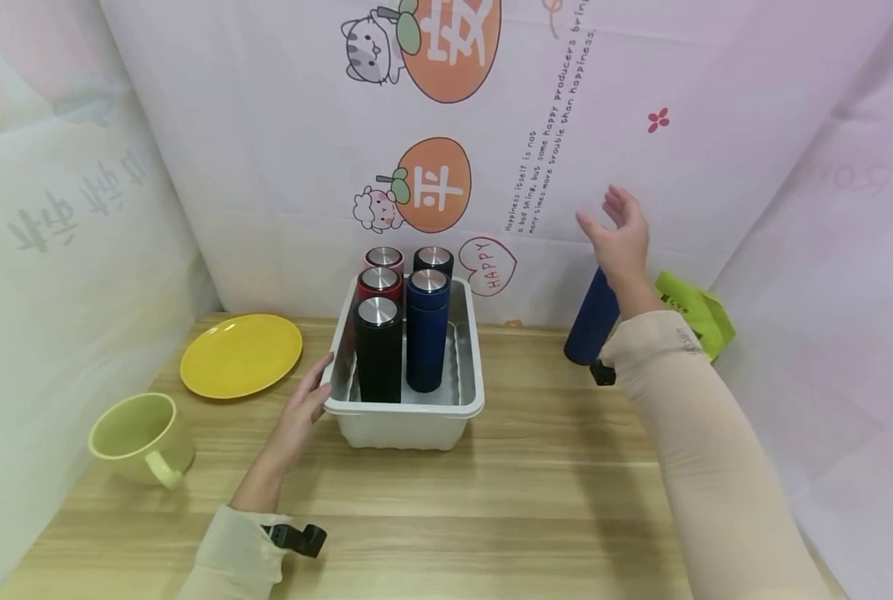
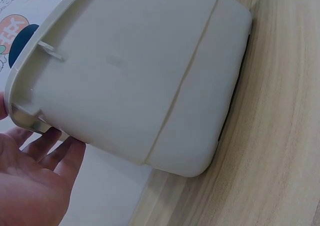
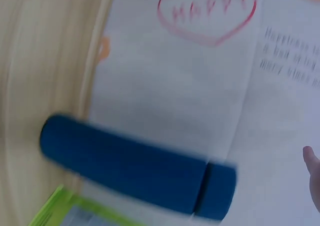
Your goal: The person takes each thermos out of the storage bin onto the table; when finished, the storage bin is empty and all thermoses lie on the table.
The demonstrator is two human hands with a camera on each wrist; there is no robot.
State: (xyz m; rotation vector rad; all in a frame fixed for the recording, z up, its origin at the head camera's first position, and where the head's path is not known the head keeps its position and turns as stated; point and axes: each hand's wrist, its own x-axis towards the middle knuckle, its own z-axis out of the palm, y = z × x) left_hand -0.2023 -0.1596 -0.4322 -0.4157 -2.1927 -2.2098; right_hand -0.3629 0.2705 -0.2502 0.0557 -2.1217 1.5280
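My left hand (image 1: 296,425) grips the left rim of a white plastic bin (image 1: 404,429); its fingers lie against the outer side under the lip in the left wrist view. Several thermos bottles stand upright in the bin, among them a black thermos (image 1: 379,358), a blue thermos (image 1: 426,342) and a red thermos (image 1: 380,282). My right hand (image 1: 624,242) is raised with fingers spread, holding nothing. Another blue thermos (image 3: 130,161) stands on the table just behind and below it, partly hidden by the right forearm in the head view.
A yellow plate (image 1: 241,357) and a pale green mug (image 1: 134,437) sit left of the bin. A bright green packet (image 1: 697,312) stands at the back right, beside the lone thermos. Printed white cloth walls surround the wooden table (image 1: 521,500) at the back and sides.
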